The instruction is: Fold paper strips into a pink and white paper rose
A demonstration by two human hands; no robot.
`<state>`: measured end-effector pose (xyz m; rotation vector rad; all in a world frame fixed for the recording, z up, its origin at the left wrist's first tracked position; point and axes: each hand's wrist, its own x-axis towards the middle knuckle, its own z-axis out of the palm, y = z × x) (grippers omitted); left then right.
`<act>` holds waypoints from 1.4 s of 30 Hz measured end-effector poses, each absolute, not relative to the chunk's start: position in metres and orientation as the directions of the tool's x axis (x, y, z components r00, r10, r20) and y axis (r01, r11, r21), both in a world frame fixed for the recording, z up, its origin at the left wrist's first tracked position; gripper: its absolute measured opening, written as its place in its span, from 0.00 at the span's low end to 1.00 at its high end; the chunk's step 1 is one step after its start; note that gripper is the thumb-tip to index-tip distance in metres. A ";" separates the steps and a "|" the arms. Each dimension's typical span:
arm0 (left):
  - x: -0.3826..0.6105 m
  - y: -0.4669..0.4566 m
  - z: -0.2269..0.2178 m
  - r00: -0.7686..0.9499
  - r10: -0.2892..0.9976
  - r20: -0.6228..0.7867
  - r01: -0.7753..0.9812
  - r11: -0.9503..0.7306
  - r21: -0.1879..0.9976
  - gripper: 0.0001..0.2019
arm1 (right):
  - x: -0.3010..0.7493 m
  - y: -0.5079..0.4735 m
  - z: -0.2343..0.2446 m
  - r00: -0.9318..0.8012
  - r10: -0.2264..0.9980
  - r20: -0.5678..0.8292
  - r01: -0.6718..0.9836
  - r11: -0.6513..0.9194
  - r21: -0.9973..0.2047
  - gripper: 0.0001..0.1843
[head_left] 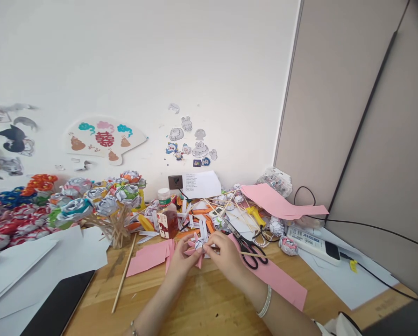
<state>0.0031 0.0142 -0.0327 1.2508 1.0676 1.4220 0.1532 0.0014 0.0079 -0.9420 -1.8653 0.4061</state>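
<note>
A small paper flower in white and pink is between my two hands, over the middle of the wooden table. My left hand grips it from the left, fingers curled round its pink outer petals. From the right, my right hand pinches the flower's edge between thumb and fingers. Pink paper sheets lie just left of my hands. To the right, black-handled scissors rest on a long pink strip. A thin wooden stick lies across the scissors.
Finished paper flowers crowd the left back. A bottle of reddish liquid stands behind my left hand. White sheets, a black tablet and a wooden stick lie left. A white power strip with cables is right.
</note>
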 end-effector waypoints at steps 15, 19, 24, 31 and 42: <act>0.010 -0.004 -0.004 0.018 0.975 0.219 -0.090 -0.217 0.972 0.27 | 0.153 0.009 0.005 -0.113 0.883 0.455 0.427 0.457 -0.780 0.05; 0.012 -0.004 -0.002 0.026 0.977 0.214 -0.108 -0.210 0.972 0.28 | 0.153 0.008 0.006 -0.132 0.868 0.478 0.446 0.483 -0.754 0.06; 0.013 -0.003 -0.003 0.019 0.977 0.210 -0.118 -0.206 0.971 0.29 | 0.153 0.005 0.009 -0.166 0.857 0.487 0.451 0.505 -0.736 0.07; 0.013 -0.003 -0.003 0.010 0.979 0.205 -0.124 -0.202 0.972 0.28 | 0.153 0.001 0.011 -0.204 0.796 0.570 0.508 0.584 -0.633 0.08; 0.013 -0.002 -0.004 0.005 0.980 0.198 -0.128 -0.195 0.972 0.28 | 0.152 0.004 -0.002 -0.285 0.604 0.744 0.608 0.714 -0.347 0.07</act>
